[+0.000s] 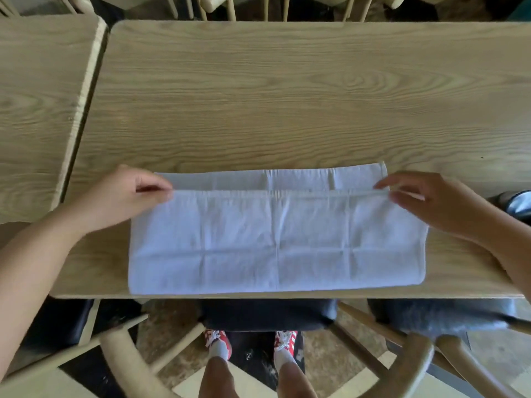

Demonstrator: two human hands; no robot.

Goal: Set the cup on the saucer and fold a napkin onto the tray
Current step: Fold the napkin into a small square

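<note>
On the near half of the wooden table (287, 96), the white napkin (275, 242) is lying flat, and we're folding it lengthwise. Its near layer is sitting doubled over, with the fold line running along the table's front edge and the free hem stopping short of the far hem, so a strip of the bottom layer is showing beyond it. We're pinching the top layer's left corner with our left hand (120, 196), thumb and fingers closed on the cloth. Our right hand (434, 202) is gripping the right corner the same way, fingertips clamped on the hem. Both hands are sitting at the same height across the napkin, well apart. A second table (43, 110) is standing just beside ours on the left. Below the edge, a chair (267, 314) with a dark seat and our red shoes (218, 340) are showing.
</note>
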